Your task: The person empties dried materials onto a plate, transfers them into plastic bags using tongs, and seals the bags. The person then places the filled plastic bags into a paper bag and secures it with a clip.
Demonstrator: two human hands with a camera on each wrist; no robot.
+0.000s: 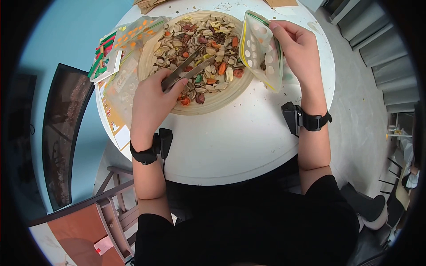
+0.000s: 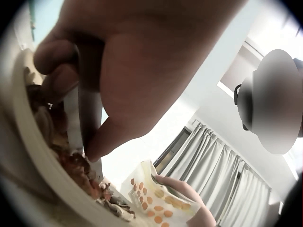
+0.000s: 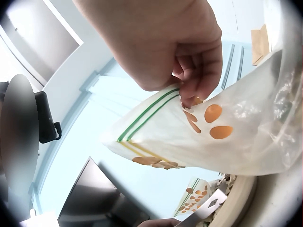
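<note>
the left hand (image 1: 155, 99) is closed around a pair of metal tongs (image 1: 182, 69), with the thumb on one arm and the fingers on the other. the tong arms stand apart and point away from the person, their ends among the dried pieces (image 1: 213, 44); whether a piece is clamped between the ends cannot be told. the dried pieces are pale, brown, orange and red, with one green piece near the tongs, and lie heaped in a round, light-coloured tray (image 1: 186, 109). the tray rests on a round white table (image 1: 213, 146). the right hand (image 1: 299, 48) pinches the upper edge of a clear zip bag (image 1: 255, 46) between thumb and fingers. this bag is located at the right side of the tray, overlapping its rim in the head view; it is printed with round spots and has a green and yellow closure strip. dark bits show low in the bag. contact between bag and tray cannot be confirmed. at the left side of the tray lies a spotted bag (image 1: 137, 33), orange in its markings, beside a white box (image 1: 114, 64) and green and red items (image 1: 96, 66). brown paper (image 1: 153, 4) lies at the far edge of the table.
</note>
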